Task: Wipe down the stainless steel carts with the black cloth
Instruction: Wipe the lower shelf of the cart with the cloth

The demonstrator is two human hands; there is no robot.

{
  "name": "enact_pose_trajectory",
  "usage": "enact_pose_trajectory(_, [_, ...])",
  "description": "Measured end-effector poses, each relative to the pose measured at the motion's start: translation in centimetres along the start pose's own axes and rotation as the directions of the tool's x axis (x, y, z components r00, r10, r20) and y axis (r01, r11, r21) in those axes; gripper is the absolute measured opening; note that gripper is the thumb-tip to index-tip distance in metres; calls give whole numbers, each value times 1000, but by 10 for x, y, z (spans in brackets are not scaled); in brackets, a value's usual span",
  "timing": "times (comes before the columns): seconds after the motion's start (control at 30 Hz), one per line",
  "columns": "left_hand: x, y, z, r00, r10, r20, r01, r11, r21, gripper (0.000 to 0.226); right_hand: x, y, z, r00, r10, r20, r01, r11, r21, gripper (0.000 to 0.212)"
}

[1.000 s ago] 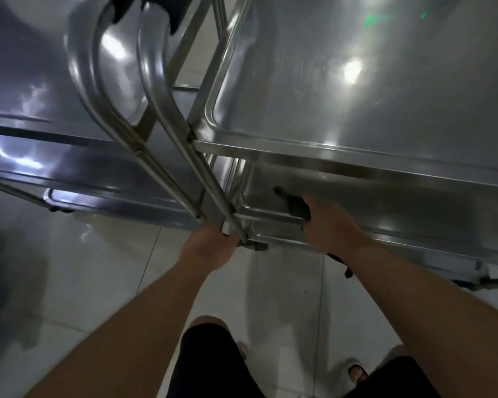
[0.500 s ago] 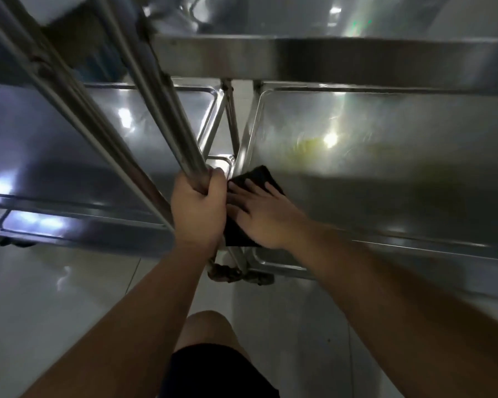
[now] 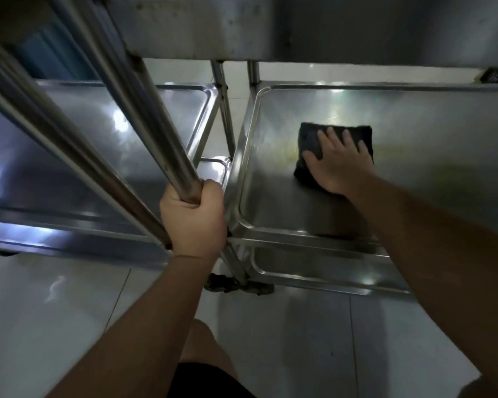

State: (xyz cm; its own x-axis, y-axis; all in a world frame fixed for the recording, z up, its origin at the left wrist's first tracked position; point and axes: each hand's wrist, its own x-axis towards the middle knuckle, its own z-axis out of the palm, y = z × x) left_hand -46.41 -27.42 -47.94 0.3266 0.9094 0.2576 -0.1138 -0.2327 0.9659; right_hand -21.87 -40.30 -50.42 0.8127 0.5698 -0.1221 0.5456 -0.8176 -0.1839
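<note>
- Right hand (image 3: 338, 165): laid flat on the black cloth (image 3: 311, 145), fingers straight and slightly spread, pressing it down against the steel; palm and wrist cover the cloth's near right part.
- Black cloth: folded into a rough rectangle, lying on the middle shelf (image 3: 431, 173) of the right cart; its far edge and left side show beyond the fingertips, a corner shows below the thumb.
- Middle shelf: shallow steel tray with a raised, rounded rim; glare spots on the surface just past the fingertips.
- Left hand (image 3: 194, 218): fingers curled tight round a slanted steel handle tube (image 3: 144, 110), thumb wrapped across the front.
- Second tube (image 3: 66, 156): runs parallel, just left of the gripping fingers, not touched.
- Left cart shelf (image 3: 78, 156): steel tray beyond both tubes, well left of the cloth.
- Top shelf edge (image 3: 299, 27): steel band overhead, above both hands.
- Lower shelf (image 3: 314, 271): beneath the middle shelf, nearer than the right wrist.
- Caster (image 3: 236, 285): dark, at the cart's near corner, below the left hand.
- Tiled floor (image 3: 55, 311): pale, glossy.
</note>
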Motion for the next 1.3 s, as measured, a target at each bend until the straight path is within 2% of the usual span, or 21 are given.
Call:
enact_pose_trajectory(0.1, [2, 1, 0, 1000, 8, 5, -8, 1000, 0, 35, 21, -47, 4, 996, -89, -3, 89, 996, 2, 79])
enact_pose_trajectory(0.17, [2, -1, -1, 1000, 17, 7, -17, 1000, -7, 34, 9, -71, 8, 958, -285, 19, 286, 958, -36, 76])
enact_pose_trajectory(0.23, [3, -1, 0, 1000, 21, 8, -21, 1000, -4, 34, -20, -73, 13, 846, -530, 50, 533, 844, -64, 74])
enact_pose_trajectory(0.3, [2, -1, 1, 1000, 24, 10, -24, 1000, -11, 35, -48, -53, 16, 676, -730, 103, 736, 675, -49, 71])
enact_pose_trajectory(0.33, [1, 0, 2, 1000, 19, 13, -19, 1000, -13, 35, -52, -39, 14, 614, -778, 131, 788, 614, -46, 69])
enact_pose_trajectory(0.37, [1, 0, 2, 1000, 13, 19, -13, 1000, -12, 36, -49, -25, 11, 597, -789, 146, 801, 595, -61, 67])
enact_pose_trajectory(0.4, [0, 0, 2, 1000, 11, 26, -11, 1000, -13, 36, -37, -14, 7, 629, -766, 133, 777, 624, -83, 66])
enact_pose_trajectory(0.43, [-1, 1, 2, 1000, 11, 29, -10, 1000, -19, 36, -20, -6, 4, 698, -710, 94, 716, 691, -96, 66])
enact_pose_trajectory(0.5, [-2, 2, 4, 1000, 14, 19, -13, 999, -33, 36, 17, -1, -5, 871, -492, 10, 491, 867, -82, 68])
enact_pose_trajectory(0.53, [-3, 2, 4, 1000, 15, 11, -15, 999, -39, 36, 35, -5, -6, 928, -373, -5, 372, 926, -64, 70])
enact_pose_trajectory(0.57, [-3, 1, 5, 1000, 18, 9, -18, 999, -45, 36, 50, -12, -6, 961, -275, -4, 275, 960, -43, 73])
enact_pose_trajectory(0.63, [-2, -2, 4, 1000, 21, 7, -21, 999, -49, 36, 74, -36, -2, 985, -171, 26, 171, 985, -5, 78])
enact_pose_trajectory(0.7, [-1, -3, 3, 999, 37, -3, -37, 998, -48, 34, 87, -68, -1, 986, -154, 56, 153, 988, 22, 79])
enact_pose_trajectory(0.8, [-1, -1, 3, 998, 57, -2, -57, 998, -42, 32, 81, -100, 6, 976, -204, 76, 202, 979, 26, 78])
enact_pose_trajectory(1.0, [0, 2, 3, 1000, 11, -13, -11, 1000, 8, 31, 11, -107, 16, 930, -363, 62, 363, 932, 3, 78])
enact_pose_trajectory(1.07, [0, 2, 3, 1000, -1, -13, 1, 1000, 3, 31, -31, -99, 22, 875, -476, 86, 478, 879, -3, 75])
enact_pose_trajectory(1.17, [-1, 3, 5, 1000, -9, -1, 9, 1000, -20, 33, -84, -60, 25, 711, -689, 142, 692, 721, 36, 72])
enact_pose_trajectory(1.23, [-2, 3, 4, 999, -40, -7, 40, 999, -20, 34, -87, -31, 18, 632, -744, 217, 754, 655, 49, 71])
enact_pose_trajectory(1.27, [-2, 4, 4, 998, -57, -9, 57, 998, -25, 34, -80, -21, 14, 634, -738, 231, 753, 657, 29, 71])
enact_pose_trajectory(1.3, [-2, 4, 4, 998, -65, -6, 65, 997, -30, 35, -68, -16, 11, 671, -710, 214, 727, 686, -2, 71])
